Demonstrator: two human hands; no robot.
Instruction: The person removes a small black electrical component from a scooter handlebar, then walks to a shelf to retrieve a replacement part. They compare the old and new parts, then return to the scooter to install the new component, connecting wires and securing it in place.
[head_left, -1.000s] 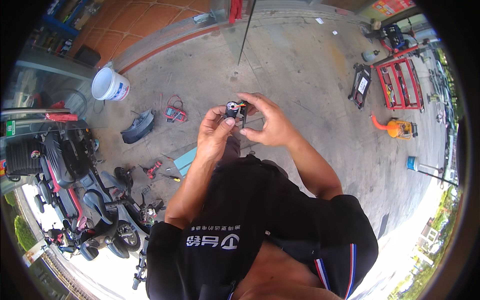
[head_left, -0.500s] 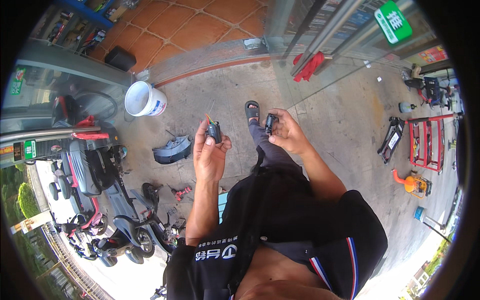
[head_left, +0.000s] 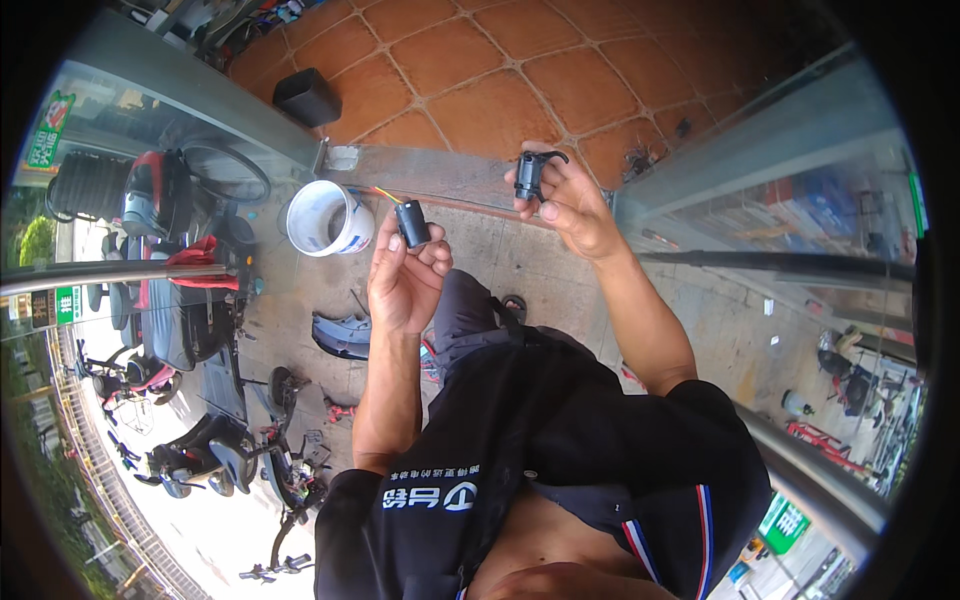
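Out in front of the black shirt (head_left: pixel 430 430), the left hand (head_left: pixel 408 275) grips a small black cylinder (head_left: pixel 411 225), its coloured wires (head_left: pixel 388 195) trailing loose; the right hand (head_left: pixel 575 207), well apart, grasps a black fitting (head_left: pixel 529 178) with a curved lever; the two pieces are separate, and whether work remains on either cannot be told; beyond stands a white bucket (head_left: pixel 355 224); farther off, a black bin (head_left: pixel 307 97) rests on orange floor tiles (head_left: pixel 450 60).

Right hand (head_left: pixel 578 212) now nearer tiled floor (head_left: pixel 478 57)
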